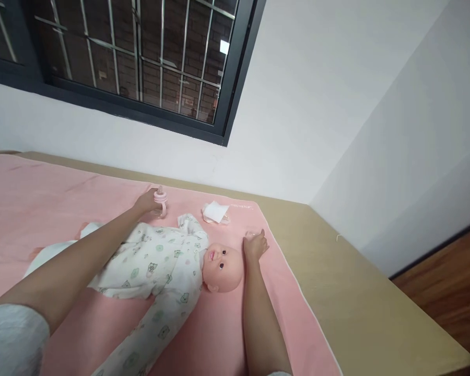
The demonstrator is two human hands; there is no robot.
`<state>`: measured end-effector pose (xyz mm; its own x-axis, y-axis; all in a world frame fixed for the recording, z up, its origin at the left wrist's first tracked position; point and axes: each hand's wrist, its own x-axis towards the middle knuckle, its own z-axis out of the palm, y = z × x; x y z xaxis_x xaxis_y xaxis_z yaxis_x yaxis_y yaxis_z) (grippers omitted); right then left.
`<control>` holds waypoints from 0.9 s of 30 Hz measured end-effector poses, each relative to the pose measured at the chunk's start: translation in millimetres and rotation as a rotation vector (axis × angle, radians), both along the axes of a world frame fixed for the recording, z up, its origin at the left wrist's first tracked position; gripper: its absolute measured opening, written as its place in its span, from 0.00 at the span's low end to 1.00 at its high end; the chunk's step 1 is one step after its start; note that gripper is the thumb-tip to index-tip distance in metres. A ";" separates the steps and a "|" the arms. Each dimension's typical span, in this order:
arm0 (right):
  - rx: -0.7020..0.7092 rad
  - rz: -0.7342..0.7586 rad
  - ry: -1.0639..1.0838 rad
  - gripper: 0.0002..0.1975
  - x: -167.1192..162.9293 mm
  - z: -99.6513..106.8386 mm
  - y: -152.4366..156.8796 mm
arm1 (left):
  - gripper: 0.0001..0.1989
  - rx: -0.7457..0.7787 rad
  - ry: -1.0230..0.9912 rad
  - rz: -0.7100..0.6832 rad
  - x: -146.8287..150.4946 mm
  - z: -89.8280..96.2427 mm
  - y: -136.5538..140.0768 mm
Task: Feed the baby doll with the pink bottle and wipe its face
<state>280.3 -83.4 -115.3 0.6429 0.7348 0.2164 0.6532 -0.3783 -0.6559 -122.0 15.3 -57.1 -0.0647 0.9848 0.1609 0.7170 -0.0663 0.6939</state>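
Observation:
My left hand (145, 201) is closed around a pink and clear baby bottle (160, 202), which stands upright with its nipple uncovered and a handle at its side. Beyond the doll's head, my right hand (257, 245) is curled over a small clear cap-like piece (250, 234), partly hidden by the fingers. Between my arms a baby doll (223, 267) lies on its back, its head toward the right. It wears a white printed outfit (152, 261), and my left forearm passes above its legs.
A pink mat (215, 324) covers much of the wooden surface (317, 261). A clear packet with a white paper (216, 212) lies between the bottle and my right hand. A white wall (282, 130) and a dark-framed barred window (225, 120) rise behind.

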 end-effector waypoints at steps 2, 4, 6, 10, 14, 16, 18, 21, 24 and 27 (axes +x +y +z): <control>-0.001 -0.004 0.008 0.45 0.2 0.6 -0.4 | 0.35 -0.005 0.010 0.030 3.4 2.7 -1.4; -0.007 0.003 0.023 0.43 0.9 1.2 -1.1 | 0.36 -0.011 0.023 0.057 7.6 7.7 -4.5; 0.009 0.012 0.038 0.42 2.0 1.4 -1.7 | 0.38 -0.012 0.037 0.079 13.1 15.2 -8.5; 0.131 0.065 0.157 0.40 3.6 3.8 -2.2 | 0.39 0.028 0.059 0.065 28.1 36.6 -21.9; 0.236 0.207 0.330 0.39 -2.4 23.8 -3.5 | 0.33 0.146 0.029 -0.032 46.8 61.2 -50.6; 0.330 0.286 0.417 0.38 -11.5 43.1 -6.1 | 0.31 0.207 -0.004 -0.087 56.0 73.1 -70.7; 0.453 0.351 0.482 0.40 -25.6 66.0 -11.1 | 0.29 0.240 -0.010 -0.093 64.1 83.6 -91.4; 0.627 0.508 0.598 0.42 -53.6 99.8 -24.2 | 0.28 0.291 -0.002 -0.140 73.7 94.4 -118.0; 0.714 0.707 0.675 0.40 -83.0 125.8 -44.0 | 0.30 0.311 -0.034 -0.196 81.9 97.6 -137.0; 0.741 0.854 0.692 0.37 -107.4 140.5 -65.9 | 0.32 0.324 -0.064 -0.237 89.3 95.8 -150.9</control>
